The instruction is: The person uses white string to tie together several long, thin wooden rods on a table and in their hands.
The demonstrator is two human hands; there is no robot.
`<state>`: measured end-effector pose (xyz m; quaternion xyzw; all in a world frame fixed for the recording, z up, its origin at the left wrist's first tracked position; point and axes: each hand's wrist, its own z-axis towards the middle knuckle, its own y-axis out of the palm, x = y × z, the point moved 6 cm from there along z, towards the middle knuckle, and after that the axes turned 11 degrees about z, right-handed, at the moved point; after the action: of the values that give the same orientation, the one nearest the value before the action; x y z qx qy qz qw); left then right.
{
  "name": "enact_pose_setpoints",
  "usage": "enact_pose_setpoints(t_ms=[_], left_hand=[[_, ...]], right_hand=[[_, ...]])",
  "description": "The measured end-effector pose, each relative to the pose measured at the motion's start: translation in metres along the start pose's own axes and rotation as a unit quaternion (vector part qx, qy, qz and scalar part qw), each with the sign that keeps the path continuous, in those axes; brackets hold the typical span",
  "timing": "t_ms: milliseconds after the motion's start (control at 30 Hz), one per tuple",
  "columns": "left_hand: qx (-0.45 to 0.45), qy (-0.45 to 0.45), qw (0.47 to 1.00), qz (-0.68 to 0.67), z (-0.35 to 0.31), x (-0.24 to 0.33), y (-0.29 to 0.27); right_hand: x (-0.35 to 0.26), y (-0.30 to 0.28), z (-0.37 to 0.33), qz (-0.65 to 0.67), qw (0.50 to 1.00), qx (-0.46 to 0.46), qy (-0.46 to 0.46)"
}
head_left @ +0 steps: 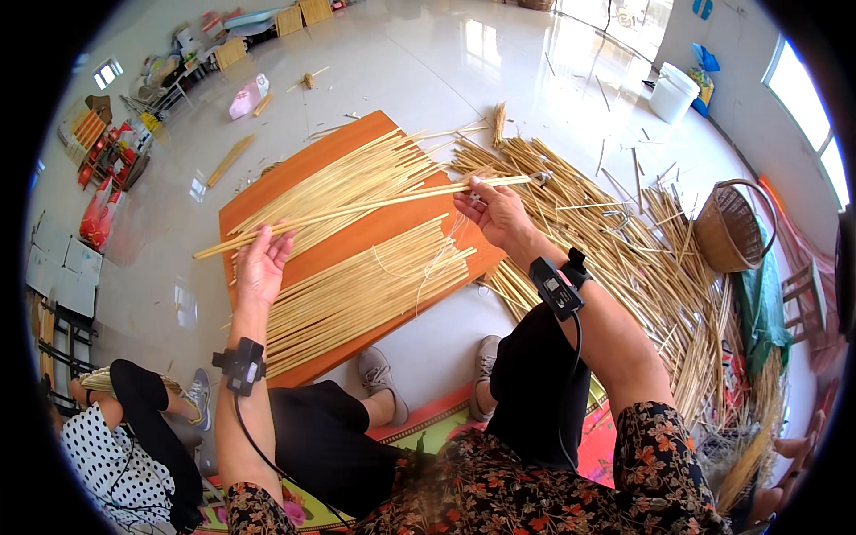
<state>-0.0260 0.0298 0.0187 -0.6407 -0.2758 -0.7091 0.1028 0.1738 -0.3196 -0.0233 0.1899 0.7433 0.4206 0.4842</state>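
A few long pale straw stalks (357, 214) stretch across in front of me, tilted up to the right. Near their right end, my right hand (497, 212) pinches them between thumb and fingers. My left hand (260, 260) grips them toward the left end, palm turned up. Below lies an orange-brown board (357, 134) bearing two flat layers of stalks. The farther layer (330, 183) is partly behind the held stalks. Across the nearer layer (357, 290) runs thin white string (428, 272), loose and tangled near its right end.
A large heap of loose stalks (615, 241) spreads right of the board. A wicker basket (733, 227) and a white bucket (673, 94) stand beyond it. Another person (134, 437) sits at lower left. A pink bag (249, 96) lies on the far floor.
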Motion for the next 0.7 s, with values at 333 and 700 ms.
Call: enact_pose_setpoints(t_ms=[333, 700], left_hand=[[-0.014, -0.026, 1.000, 0.003, -0.009, -0.004, 0.028], [0.004, -0.081, 0.997, 0.002, -0.009, -0.002, 0.018]], right_hand=[[0.003, 0.000, 0.000, -0.029, 0.999, 0.032, 0.019], [0.006, -0.007, 0.007, -0.016, 1.000, 0.010, 0.022]])
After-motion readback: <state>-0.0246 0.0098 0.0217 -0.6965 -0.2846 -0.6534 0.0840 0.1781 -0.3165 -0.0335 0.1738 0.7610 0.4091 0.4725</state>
